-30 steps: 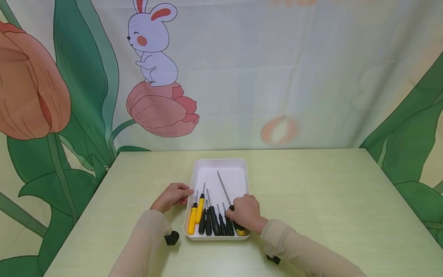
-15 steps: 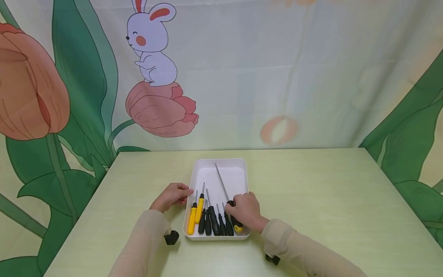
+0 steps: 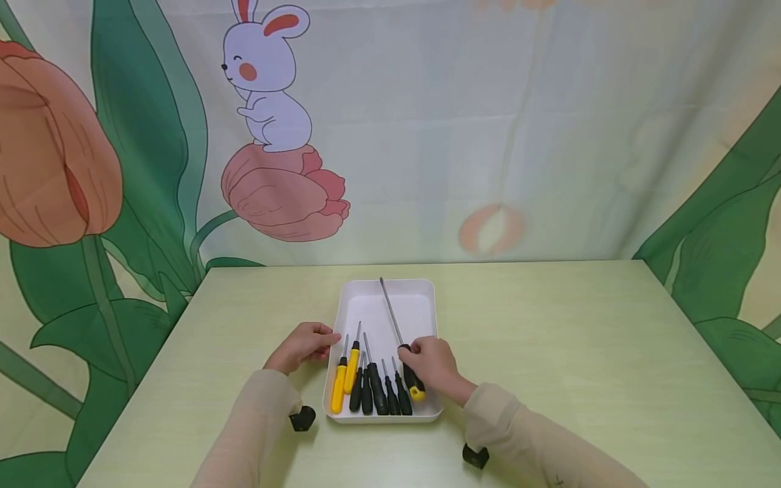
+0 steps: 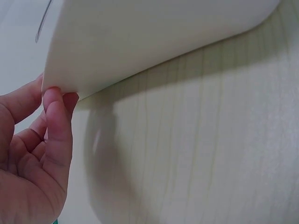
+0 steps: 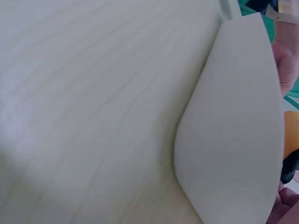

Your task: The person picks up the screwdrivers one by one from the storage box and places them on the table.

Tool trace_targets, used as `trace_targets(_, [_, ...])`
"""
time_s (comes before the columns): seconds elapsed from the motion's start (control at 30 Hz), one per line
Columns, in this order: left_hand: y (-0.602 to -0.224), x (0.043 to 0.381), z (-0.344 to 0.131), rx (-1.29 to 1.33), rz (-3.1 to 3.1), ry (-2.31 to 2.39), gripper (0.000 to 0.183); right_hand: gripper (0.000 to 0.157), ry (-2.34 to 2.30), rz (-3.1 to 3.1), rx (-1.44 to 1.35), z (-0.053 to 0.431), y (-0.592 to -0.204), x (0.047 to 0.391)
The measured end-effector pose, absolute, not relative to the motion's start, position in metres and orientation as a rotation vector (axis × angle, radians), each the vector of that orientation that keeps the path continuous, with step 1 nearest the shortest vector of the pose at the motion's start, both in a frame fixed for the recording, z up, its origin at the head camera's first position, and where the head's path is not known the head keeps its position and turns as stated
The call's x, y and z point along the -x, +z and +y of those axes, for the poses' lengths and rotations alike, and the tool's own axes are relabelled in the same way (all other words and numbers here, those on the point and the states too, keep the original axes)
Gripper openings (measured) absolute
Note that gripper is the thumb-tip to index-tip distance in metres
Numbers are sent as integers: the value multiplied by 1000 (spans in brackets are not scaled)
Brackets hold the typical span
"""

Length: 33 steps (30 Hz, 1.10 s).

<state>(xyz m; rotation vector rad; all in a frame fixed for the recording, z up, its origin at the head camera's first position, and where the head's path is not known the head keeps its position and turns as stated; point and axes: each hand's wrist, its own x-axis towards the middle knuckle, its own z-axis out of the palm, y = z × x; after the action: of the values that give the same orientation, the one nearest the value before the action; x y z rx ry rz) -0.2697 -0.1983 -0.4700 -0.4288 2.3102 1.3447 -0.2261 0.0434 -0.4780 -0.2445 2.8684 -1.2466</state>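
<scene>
A white tray (image 3: 416,305) lies on the table with several screwdrivers in its near half. My left hand (image 3: 303,349) pinches the tray's left rim; in the left wrist view, its thumb and fingers (image 4: 58,122) sit on either side of the tray wall. Over the tray's right side, my right hand (image 3: 436,366) grips a long screwdriver (image 3: 410,373) by its black handle with a yellow end. The shaft points away, its tip by the far rim. In the right wrist view the tray wall (image 5: 231,121) hides most of that hand, while the yellow handle end (image 5: 292,133) shows beyond it.
Two yellow-handled screwdrivers (image 3: 339,390) lie along the tray's left side. Several black-handled screwdrivers (image 3: 377,390) lie beside them, handles toward the near rim. The pale table (image 3: 549,339) surrounds the tray, and a printed curtain (image 3: 403,135) hangs behind it.
My right hand has raised the long screwdriver's handle off the tray's near right corner and shifted it slightly away and left. My left hand stays on the rim.
</scene>
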Motion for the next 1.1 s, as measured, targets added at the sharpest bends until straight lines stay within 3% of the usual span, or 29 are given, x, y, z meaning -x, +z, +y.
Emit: trace_targets(1.1, [-474, 273, -201, 421, 2299, 1349, 33, 23, -1676, 2501, -162, 71, -457, 246])
